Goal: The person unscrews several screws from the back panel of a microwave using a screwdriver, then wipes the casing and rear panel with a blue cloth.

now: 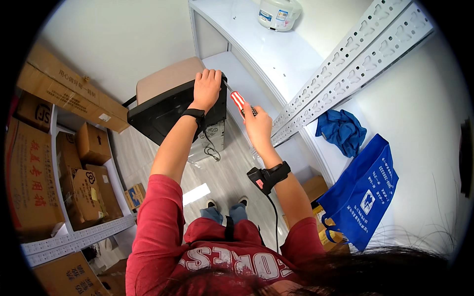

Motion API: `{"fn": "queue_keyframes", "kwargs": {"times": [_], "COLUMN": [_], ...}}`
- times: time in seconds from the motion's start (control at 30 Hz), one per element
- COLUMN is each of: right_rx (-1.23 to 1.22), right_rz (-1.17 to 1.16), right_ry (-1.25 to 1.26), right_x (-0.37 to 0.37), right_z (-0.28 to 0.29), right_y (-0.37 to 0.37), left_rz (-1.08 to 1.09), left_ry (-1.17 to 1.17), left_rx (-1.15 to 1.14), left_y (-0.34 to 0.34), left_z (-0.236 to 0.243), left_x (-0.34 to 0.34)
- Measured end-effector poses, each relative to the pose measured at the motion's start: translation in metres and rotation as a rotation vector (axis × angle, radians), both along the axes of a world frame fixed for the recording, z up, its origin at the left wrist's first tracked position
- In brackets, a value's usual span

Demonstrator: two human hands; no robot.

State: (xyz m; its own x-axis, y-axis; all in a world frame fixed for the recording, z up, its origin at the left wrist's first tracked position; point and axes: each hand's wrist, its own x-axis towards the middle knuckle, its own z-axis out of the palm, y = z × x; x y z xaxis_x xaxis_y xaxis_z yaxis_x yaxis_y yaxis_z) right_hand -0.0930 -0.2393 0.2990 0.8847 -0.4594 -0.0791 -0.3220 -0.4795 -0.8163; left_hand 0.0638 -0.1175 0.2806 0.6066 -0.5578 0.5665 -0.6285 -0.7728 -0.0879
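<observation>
My left hand point(207, 90) grips the top edge of a black panel point(165, 116) on a boxy object with a tan top point(165, 79). My right hand point(256, 123) is closed on a red-and-white-handled screwdriver point(236, 100); its shaft meets the panel's upper right corner beside my left fingers, and the exact contact is too small to make out. Beneath the panel stands a pale metal unit point(205, 148), partly hidden, with a dark cable point(212, 152) dangling by it. Both my wrists wear black straps.
White metal shelving point(247, 49) at back and right holds a white container point(279, 15), a crumpled blue cloth point(340, 130) and a blue bag point(363, 192). Cardboard boxes point(94, 143) fill left shelves, with a long carton point(74, 93) above. Pale floor point(177, 172) shows around my feet.
</observation>
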Motion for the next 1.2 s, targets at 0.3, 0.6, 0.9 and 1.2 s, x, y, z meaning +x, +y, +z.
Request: {"fn": "queue_keyframes", "kwargs": {"times": [0.3, 0.6, 0.9, 1.2], "right_rx": [-0.292, -0.312, -0.07, -0.368], "right_rz": [0.052, -0.022, -0.038, 0.064], "right_ry": [-0.317, -0.445, -0.177, -0.386], "right_x": [-0.026, -0.032, -0.022, -0.032], "right_z": [-0.001, -0.01, -0.016, -0.018], "right_y": [0.016, 0.018, 0.005, 0.014], "left_rz": [0.015, -0.008, -0.019, -0.003], "left_ry": [-0.022, -0.022, -0.033, -0.052], "left_rx": [-0.008, -0.048, -0.053, -0.066], "left_y": [0.002, 0.005, -0.003, -0.001], "left_z": [-0.004, -0.006, -0.002, -0.002], "left_x": [-0.008, -0.01, -0.015, -0.013]}}
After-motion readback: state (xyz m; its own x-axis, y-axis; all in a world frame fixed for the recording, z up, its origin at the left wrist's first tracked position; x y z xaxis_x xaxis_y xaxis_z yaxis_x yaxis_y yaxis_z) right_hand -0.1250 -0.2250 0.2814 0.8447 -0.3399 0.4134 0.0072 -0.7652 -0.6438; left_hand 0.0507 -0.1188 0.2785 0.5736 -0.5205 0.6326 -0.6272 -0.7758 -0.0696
